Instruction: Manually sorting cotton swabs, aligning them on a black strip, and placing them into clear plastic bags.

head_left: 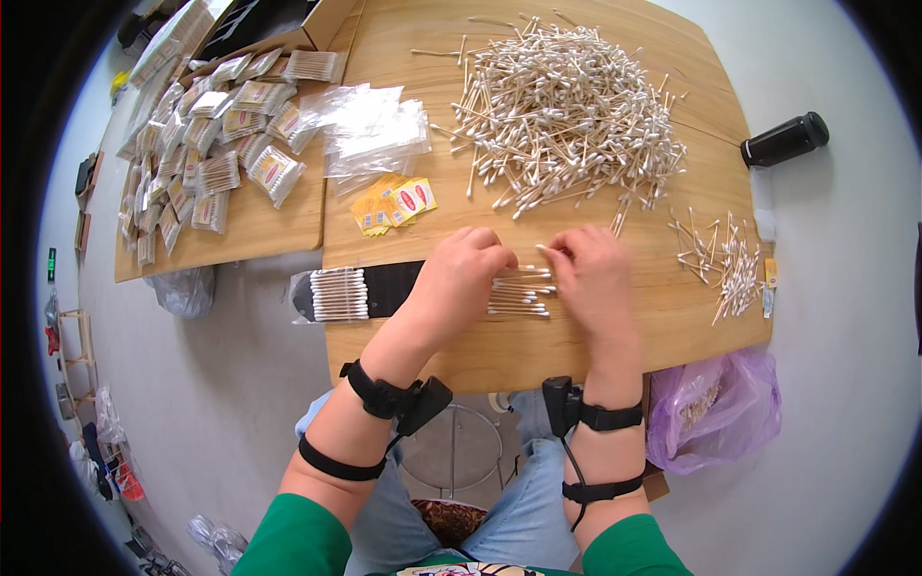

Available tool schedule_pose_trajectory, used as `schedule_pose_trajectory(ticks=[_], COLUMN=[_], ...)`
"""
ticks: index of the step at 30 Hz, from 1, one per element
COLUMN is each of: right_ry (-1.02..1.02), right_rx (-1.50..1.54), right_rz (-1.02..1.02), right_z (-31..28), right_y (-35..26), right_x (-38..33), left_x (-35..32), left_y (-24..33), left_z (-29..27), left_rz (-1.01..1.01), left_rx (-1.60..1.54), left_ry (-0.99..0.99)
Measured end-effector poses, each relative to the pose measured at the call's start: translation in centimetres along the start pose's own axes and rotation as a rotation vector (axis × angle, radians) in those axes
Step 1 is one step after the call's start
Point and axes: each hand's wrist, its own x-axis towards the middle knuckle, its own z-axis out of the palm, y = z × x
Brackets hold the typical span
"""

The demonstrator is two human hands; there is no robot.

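A short row of cotton swabs [520,300] lies on the wooden table between my hands, white tips pointing right. My right hand [597,278] pinches a cotton swab, whose white tip [542,248] shows at the fingertips. Over the left ends of the row, my left hand [461,274] has its fingers curled together; whatever they grip is hidden. Left of that hand, a flat black strip [389,288] lies partly under my wrist. Its left end carries a neat bundle of swabs [338,294] in clear plastic.
A big heap of loose swabs [576,120] covers the far middle, with a smaller pile [735,274] at right. Yellow cards [394,204], clear bags [376,134] and many filled packets [219,173] lie left. A black bottle [786,140] and purple bag [715,413] are by the right edge.
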Motion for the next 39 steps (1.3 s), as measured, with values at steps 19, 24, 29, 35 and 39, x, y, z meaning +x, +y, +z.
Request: schedule_pose_trajectory(ticks=[19, 24, 29, 35, 39], right_ry=[0.003, -0.043, 0.108, -0.026, -0.117], right_rx=[0.017, 0.093, 0.260, 0.132, 0.044], right_rz=[0.326, 0.009, 0.129, 0.130, 0.050], right_z=[-1.6, -0.2, -1.4, -2.0, -1.2], right_y=[1.9, -0.8, 1.2, 0.6, -0.5], right_x=[-1.4, -1.1, -0.8, -1.0, -0.8], left_x=[-0.1, -0.5, -0.3, 0.2, 0.3], left_y=[1.5, 0.4, 0.0, 0.5, 0.5], left_z=[-0.2, 0.1, 0.2, 0.9, 1.1], left_rz=[0.015, -0.056, -0.007, -0.009, -0.044], left_rx=[0.041, -0.040, 0.012, 0.034, 0.021], left_ry=[0.052, 0.248, 0.273, 0.204, 0.220])
